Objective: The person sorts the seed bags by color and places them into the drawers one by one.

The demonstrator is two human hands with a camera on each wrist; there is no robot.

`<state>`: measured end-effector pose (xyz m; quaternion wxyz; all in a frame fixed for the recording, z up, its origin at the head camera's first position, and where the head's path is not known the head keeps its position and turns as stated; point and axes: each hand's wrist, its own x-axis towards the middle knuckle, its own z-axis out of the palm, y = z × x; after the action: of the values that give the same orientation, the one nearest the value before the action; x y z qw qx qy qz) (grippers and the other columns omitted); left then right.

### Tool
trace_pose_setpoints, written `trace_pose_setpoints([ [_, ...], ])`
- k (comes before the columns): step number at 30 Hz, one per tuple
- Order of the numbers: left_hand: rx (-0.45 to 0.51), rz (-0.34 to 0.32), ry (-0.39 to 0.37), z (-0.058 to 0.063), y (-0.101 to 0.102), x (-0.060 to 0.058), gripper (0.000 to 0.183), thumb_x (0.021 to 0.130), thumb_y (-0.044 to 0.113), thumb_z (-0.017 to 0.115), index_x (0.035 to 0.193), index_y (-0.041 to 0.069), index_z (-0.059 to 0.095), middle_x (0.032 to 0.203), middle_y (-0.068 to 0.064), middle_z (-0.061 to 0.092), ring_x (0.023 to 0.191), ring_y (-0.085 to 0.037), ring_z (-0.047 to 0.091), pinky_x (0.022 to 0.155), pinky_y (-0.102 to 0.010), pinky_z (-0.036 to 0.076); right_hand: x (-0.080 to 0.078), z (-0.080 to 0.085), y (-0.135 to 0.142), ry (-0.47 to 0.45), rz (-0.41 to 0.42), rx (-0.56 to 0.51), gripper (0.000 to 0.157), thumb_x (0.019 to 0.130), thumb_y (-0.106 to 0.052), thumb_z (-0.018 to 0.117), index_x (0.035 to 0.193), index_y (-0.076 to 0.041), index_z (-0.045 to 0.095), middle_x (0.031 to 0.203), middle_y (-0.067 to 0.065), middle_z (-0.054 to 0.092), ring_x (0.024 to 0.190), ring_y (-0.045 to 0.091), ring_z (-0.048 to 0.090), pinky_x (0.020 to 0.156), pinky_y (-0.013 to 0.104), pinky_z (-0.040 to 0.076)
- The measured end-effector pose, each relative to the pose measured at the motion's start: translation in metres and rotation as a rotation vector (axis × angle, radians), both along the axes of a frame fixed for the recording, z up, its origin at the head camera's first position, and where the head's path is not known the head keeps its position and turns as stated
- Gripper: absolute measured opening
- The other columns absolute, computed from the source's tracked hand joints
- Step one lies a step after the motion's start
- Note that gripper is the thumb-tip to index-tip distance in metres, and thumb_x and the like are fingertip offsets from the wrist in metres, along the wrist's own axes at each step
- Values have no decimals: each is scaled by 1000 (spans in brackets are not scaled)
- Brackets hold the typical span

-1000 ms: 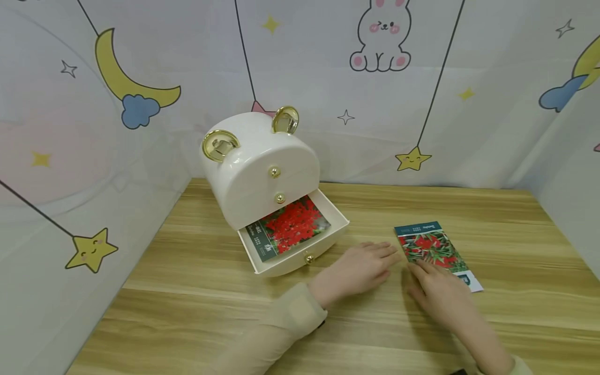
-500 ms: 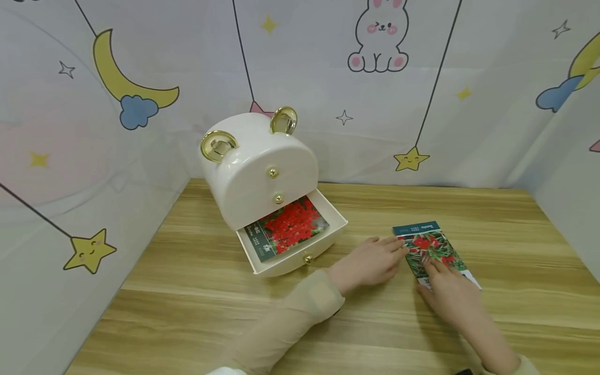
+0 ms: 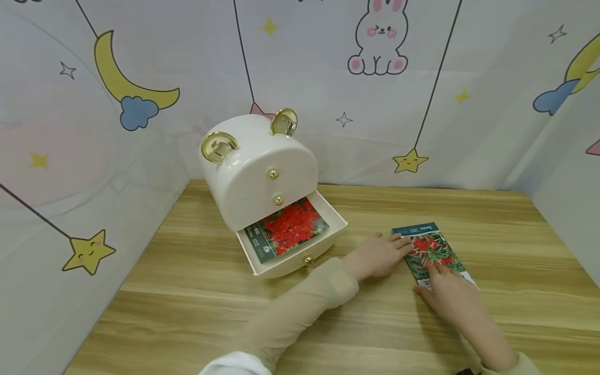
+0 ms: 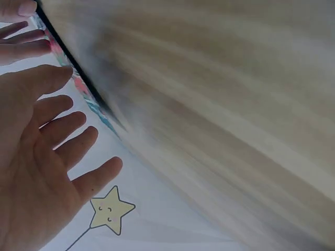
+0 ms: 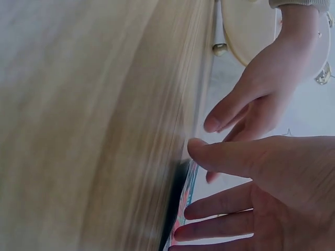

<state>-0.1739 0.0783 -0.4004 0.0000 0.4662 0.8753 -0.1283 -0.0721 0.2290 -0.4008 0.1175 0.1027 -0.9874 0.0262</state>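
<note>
A flat seed packet (image 3: 433,249) printed with red flowers lies on the wooden table at the right in the head view. The straight fingers of my left hand (image 3: 378,256) reach its left edge, near the dark green top band. My right hand (image 3: 452,297) lies over the lower part of the packet, its fingertips on the flower picture and its thumb off to the left side. In the left wrist view, the packet (image 4: 79,83) shows edge-on as a thin strip beyond the spread fingers. The right wrist view shows the left hand (image 5: 272,78) facing the right thumb.
A white bear-shaped box (image 3: 253,166) with gold ears stands left of the hands. Its bottom drawer (image 3: 338,225) is pulled out and holds another red-flower packet (image 3: 292,229). A printed cloth wall (image 3: 309,88) encloses the back and sides of the table (image 3: 197,323).
My left hand has slid right, its fingertips now over the packet's left edge. My right hand has moved slightly right over the packet, exposing its lower left corner. The drawer stays out.
</note>
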Motion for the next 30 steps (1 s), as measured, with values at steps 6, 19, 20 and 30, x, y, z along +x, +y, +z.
trace_pose_setpoints([
  [6, -74, 14, -2, -7, 8, -5, 48, 98, 37, 30, 145, 29, 23, 152, 12, 21, 139, -6, 25, 107, -32, 37, -1, -1, -1, -18, 17, 9, 39, 71, -32, 74, 89, 1, 63, 81, 17, 66, 70, 34, 62, 61, 48, 50],
  [19, -70, 38, -5, -11, 22, -4, 47, 96, 40, 36, 141, 29, 32, 150, 12, 27, 137, -5, 30, 101, -27, 43, -8, -1, 1, -50, 53, 28, 9, 74, -7, 62, 70, 0, 57, 55, 7, 53, 50, 21, 51, 41, 35, 37],
  [20, -57, 32, 5, -11, 23, -4, 46, 96, 39, 37, 140, 28, 34, 149, 11, 30, 135, -6, 33, 99, -26, 44, -8, -1, 1, -40, 53, 36, 9, 74, -6, 62, 73, 1, 57, 55, 9, 54, 49, 22, 52, 41, 36, 37],
  [30, 38, -25, 38, -12, 30, -9, 34, 95, 25, 44, 129, 23, 51, 138, 5, 47, 123, -8, 48, 86, -20, 51, -4, 0, 4, 12, 28, 46, 9, 72, -3, 62, 77, 0, 54, 57, 11, 55, 47, 24, 52, 41, 38, 38],
])
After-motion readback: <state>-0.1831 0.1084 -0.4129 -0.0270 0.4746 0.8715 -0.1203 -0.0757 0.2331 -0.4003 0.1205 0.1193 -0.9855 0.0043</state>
